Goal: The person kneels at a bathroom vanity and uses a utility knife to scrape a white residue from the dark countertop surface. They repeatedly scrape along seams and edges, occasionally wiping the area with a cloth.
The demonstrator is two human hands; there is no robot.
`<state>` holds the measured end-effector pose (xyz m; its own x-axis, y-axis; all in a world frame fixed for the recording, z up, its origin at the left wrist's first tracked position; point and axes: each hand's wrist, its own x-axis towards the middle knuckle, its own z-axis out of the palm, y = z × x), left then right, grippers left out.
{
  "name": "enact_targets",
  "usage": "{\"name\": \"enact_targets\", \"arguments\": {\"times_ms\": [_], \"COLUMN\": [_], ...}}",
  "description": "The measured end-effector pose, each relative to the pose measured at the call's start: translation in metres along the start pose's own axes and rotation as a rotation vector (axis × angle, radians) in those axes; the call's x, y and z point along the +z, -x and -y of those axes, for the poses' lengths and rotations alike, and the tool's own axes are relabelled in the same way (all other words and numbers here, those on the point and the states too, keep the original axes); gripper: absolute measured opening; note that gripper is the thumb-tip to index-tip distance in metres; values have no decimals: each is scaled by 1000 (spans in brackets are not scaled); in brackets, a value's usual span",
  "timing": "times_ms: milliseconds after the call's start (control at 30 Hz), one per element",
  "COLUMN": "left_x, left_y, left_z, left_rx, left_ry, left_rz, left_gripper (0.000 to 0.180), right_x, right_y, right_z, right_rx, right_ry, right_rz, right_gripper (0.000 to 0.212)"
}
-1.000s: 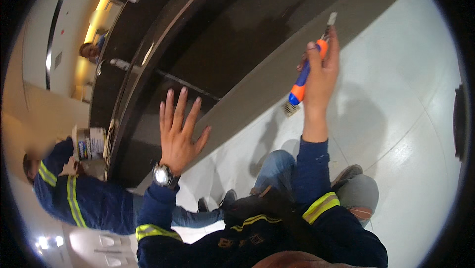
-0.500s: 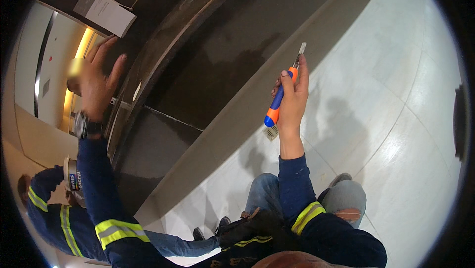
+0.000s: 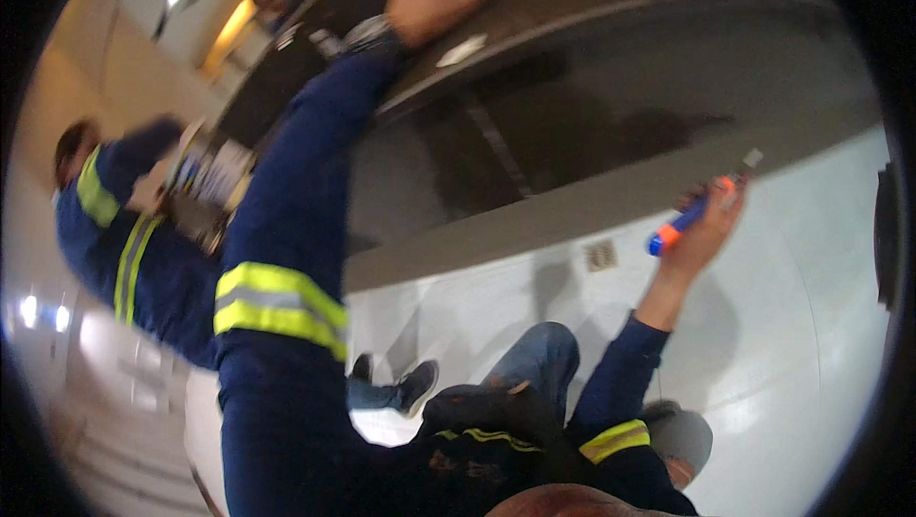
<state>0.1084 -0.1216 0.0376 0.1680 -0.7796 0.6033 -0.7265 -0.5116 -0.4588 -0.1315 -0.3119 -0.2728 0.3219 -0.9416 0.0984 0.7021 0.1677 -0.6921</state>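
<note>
Looks down from the head, as left of two fisheyes, close above dark-blue jacket front [image 3: 429,479], reaching past left hand [image 3: 434,0] and right hand [image 3: 704,236] to dark counter [image 3: 611,69] and pale tiled floor [image 3: 792,317].

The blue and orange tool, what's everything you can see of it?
The tool has a rounded blue handle with orange patches, probably plastic or rubber, and a thin greyish part ending in a pale tip. It's slanted, tip toward the picture's upper right, gripped in the person's right hand, which partly hides it. Blur hides finer details.
</note>
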Motion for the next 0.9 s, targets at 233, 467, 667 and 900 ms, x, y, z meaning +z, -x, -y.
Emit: {"name": "enact_targets", "arguments": {"times_ms": [233, 467, 667, 900], "left_x": [-16, -9, 5, -3], "left_y": [6, 10, 6, 6], "left_z": [-18, -8, 8, -1], "left_rx": [-129, -119, -155, -186], "left_ry": [117, 149, 44, 63], "left_rz": [23, 3, -30, 25], "left_gripper": [41, 39, 52, 53], "right_x": [9, 4, -8, -3], "right_y": [18, 10, -3, 2], "right_z": [9, 1, -17, -9], "right_rx": [71, -1, 0, -32], "right_ry": [114, 111, 89, 301], "right_rz": [57, 45, 66, 10], "right_gripper": [51, 52, 55, 51]}}
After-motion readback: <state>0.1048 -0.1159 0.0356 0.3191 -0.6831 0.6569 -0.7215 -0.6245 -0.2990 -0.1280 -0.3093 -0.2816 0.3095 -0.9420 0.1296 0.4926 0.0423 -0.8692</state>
